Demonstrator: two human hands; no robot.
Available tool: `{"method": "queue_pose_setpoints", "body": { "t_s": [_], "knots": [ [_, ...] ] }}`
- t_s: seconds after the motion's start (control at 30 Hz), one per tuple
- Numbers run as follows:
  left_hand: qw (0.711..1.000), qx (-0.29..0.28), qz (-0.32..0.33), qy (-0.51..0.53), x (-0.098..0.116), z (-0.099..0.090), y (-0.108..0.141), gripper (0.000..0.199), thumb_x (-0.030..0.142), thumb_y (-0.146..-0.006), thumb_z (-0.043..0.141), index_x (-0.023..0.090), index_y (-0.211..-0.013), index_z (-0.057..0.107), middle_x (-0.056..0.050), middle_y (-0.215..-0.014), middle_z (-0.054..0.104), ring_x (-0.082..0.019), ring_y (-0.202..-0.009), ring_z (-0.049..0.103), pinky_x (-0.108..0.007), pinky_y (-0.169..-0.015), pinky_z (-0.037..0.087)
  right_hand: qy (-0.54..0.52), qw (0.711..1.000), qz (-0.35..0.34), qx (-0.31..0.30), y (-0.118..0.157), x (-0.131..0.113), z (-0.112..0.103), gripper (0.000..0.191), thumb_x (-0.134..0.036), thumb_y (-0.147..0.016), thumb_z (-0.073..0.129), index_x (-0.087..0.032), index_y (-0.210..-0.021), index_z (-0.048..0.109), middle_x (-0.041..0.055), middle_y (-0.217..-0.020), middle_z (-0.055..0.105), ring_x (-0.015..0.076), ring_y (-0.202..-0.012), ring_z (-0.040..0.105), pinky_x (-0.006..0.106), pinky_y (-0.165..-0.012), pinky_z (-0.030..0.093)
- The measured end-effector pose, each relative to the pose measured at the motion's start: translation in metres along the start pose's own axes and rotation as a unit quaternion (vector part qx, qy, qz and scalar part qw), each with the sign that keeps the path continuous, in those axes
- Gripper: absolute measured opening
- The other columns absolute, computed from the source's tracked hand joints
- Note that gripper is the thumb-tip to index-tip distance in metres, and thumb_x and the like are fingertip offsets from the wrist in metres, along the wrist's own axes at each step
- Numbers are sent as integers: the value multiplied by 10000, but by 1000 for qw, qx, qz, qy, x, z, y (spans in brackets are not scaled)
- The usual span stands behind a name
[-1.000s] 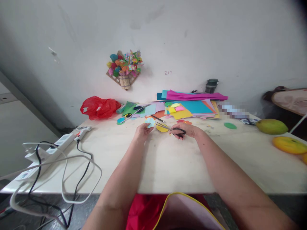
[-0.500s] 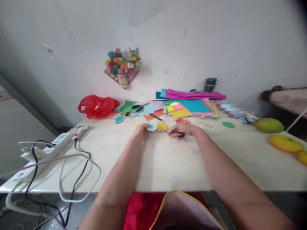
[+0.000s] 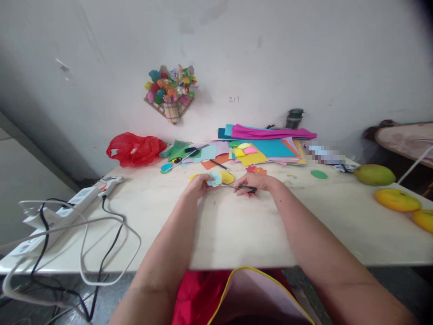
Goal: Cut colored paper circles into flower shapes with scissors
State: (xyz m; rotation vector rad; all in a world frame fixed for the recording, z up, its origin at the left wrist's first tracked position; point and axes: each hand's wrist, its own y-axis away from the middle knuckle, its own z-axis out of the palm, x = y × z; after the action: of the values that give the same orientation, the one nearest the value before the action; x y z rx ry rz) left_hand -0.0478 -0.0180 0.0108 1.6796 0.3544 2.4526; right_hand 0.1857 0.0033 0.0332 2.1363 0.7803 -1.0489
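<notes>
Pinched in my left hand (image 3: 199, 186) is a light blue paper flower (image 3: 214, 179) with a scalloped edge. My right hand (image 3: 249, 183) grips the dark handles of a pair of scissors (image 3: 249, 188), whose blades point left and touch or nearly touch the paper. A yellow paper piece (image 3: 226, 177) lies on the table just behind the blades. Red and orange paper flowers (image 3: 257, 170) rest behind my right hand. A second pair of scissors (image 3: 192, 152) lies farther back on the left, and a black pen (image 3: 219, 165) lies between.
Stacked coloured paper (image 3: 277, 151) lies along the wall beside a red plastic bag (image 3: 135, 149). A green paper oval (image 3: 319, 174) and mangoes (image 3: 397, 199) are to the right. A power strip (image 3: 57, 221) with loose cables occupies the left. A flower basket (image 3: 172, 95) hangs above.
The view has shifted slightly, so the scene sits a little farther left. Both hands keep their hold on the paper flower and the scissors, with hardly any movement.
</notes>
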Motion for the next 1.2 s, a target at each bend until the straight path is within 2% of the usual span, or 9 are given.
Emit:
{"method": "queue_pose_setpoints", "body": {
  "t_s": [0.33,0.57,1.2],
  "knots": [
    [999,11,-6,-29,2,3,2,202,11,-659,511,89,-805,627,-89,-651,668,-199,-651,669,-299,-623,571,5,1000,-12,6,-3,0,3,442,-475,-614,742,-135,-895,711,-5,-498,578,82,-424,483,195,-403,361],
    [1000,7,-2,-15,1,0,0,167,-2,-634,521,91,-735,614,-83,-641,658,-182,-564,643,-291,-544,567,1,1000,-15,12,-1,-3,4,424,-463,-615,744,-138,-886,721,-7,-489,572,78,-418,474,197,-408,360],
    [1000,1,-13,6,2,-1,-1,166,12,-604,531,91,-734,597,-79,-621,656,-187,-538,637,-289,-508,557,6,1000,-15,22,-3,-6,6,415,-467,-599,739,-149,-865,725,-33,-478,523,70,-411,436,197,-393,335]
  ]
}}
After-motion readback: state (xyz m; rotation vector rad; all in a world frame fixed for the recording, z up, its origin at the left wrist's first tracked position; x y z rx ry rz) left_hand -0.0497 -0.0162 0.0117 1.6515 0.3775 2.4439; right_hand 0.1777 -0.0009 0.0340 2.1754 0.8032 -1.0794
